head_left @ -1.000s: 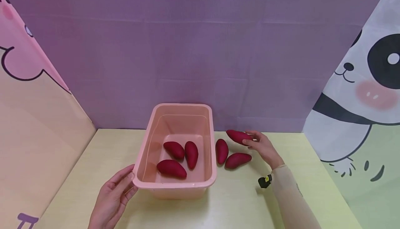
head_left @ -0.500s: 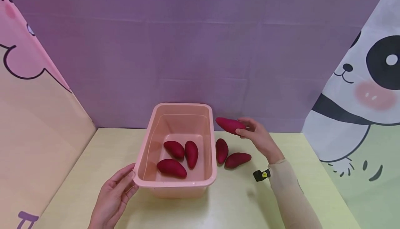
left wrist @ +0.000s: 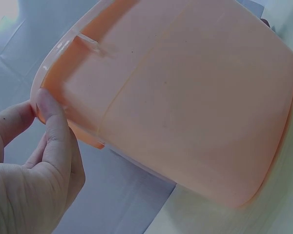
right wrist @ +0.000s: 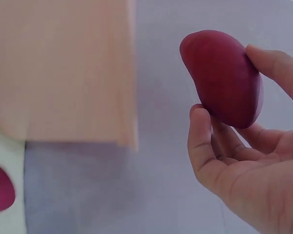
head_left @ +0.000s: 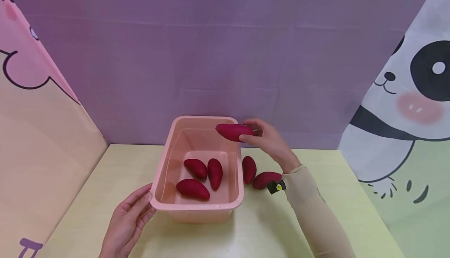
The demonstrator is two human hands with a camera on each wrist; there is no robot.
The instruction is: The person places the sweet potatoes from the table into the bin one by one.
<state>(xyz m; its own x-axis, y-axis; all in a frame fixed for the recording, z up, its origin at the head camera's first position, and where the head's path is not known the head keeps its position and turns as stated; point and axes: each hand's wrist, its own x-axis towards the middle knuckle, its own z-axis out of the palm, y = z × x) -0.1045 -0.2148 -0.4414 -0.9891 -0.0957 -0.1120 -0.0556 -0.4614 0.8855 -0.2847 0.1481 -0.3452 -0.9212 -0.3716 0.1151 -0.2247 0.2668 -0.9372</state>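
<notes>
A dark red sweet potato (head_left: 232, 132) is pinched between the thumb and fingers of my right hand (head_left: 268, 140), above the far right rim of a pink plastic basin (head_left: 161, 168). In the right wrist view the same sweet potato (right wrist: 222, 78) sits in the fingertips, beside the blurred basin wall (right wrist: 63, 73). My left hand (head_left: 128, 221) pinches the basin's near left rim; the left wrist view shows thumb and fingers on either side of that rim (left wrist: 39, 83). Inside the basin lie three sweet potatoes, one of them (head_left: 193, 189) nearest me.
Two more sweet potatoes, one upright in view (head_left: 249, 170) and one lying sideways (head_left: 263, 180), rest on the pale table (head_left: 105, 187) right of the basin. The black wrist camera (head_left: 275, 187) overlaps the second. A purple cloth wall (head_left: 225, 54) stands behind.
My right hand has lifted the sweet potato off the table and carried it left to over the basin's rim. The left hand and basin have stayed in place.
</notes>
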